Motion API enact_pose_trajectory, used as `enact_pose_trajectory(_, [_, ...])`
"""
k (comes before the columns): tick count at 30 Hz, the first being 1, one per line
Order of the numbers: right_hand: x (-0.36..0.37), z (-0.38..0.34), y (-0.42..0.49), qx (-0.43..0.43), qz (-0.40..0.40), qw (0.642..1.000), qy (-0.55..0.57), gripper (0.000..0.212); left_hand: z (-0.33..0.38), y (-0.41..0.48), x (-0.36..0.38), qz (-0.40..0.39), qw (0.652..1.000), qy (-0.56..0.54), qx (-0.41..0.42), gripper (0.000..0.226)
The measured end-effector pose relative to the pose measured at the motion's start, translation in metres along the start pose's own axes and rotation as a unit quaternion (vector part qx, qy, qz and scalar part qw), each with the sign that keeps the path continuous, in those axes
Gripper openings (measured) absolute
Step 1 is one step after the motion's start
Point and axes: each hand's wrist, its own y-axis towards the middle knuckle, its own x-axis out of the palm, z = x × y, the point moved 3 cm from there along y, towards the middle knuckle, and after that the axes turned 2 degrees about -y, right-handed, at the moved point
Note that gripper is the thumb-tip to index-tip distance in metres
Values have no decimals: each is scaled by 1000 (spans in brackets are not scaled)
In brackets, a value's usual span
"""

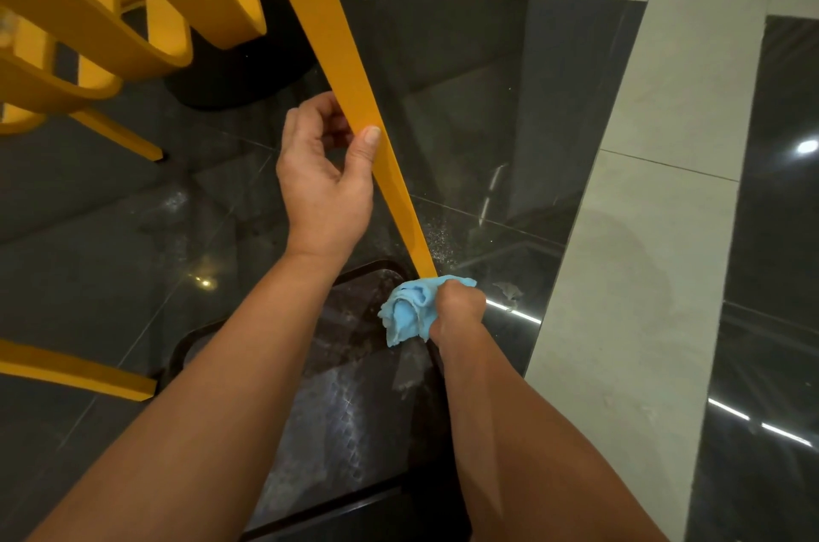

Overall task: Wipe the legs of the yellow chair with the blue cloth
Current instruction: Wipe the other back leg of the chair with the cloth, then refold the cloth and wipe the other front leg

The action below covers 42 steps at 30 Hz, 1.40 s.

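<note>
Left hand (323, 182) is curled round the middle of the leg (337, 53), thumb across the front. Right hand (458, 306) has the blue cloth (405, 313) bunched tight at the very bottom of that leg. The yellow chair (88, 31) looks tipped to me, so if the left grip slips it could swing or drop. The leg's foot is hidden under the cloth, and the seat's cut off up top.

Floor (465, 98): dark glossy tiles, reflecting lights.
Pale bands (642, 231): light grey strips crossing the dark tiles.
Round black base (239, 71): on floor, upper left.
Black rimmed surface (354, 408): bottom centre, speckled, shiny.
</note>
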Motion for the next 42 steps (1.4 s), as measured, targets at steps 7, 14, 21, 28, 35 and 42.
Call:
enact_pose_trajectory(7, [-4,5,9,5,-17,1000,15,35,-1,-1,2,3,1000,-1,-3,30])
enact_pose_trajectory(14, [-1,-1,5,2,21,1000,-23,32,0,-1,1,2,1000,3,4,28])
enact_pose_trajectory(21, [-2,-3,11,-39,20,999,28,31,0,-1,0,13,1000,6,1,27])
enact_pose_trajectory(28, [-6,-19,-6,-36,-47,997,57,26,3,-1,-1,1,1000,8,-12,29])
enact_pose_trajectory(35, [-27,-18,-19,-4,-154,988,11,16,10,-1,-3,-15,998,49,-40,33])
enact_pose_trajectory(42, [-40,-37,-44,-59,-320,945,28,23,13,-5,-7,-37,995,69,-69,36])
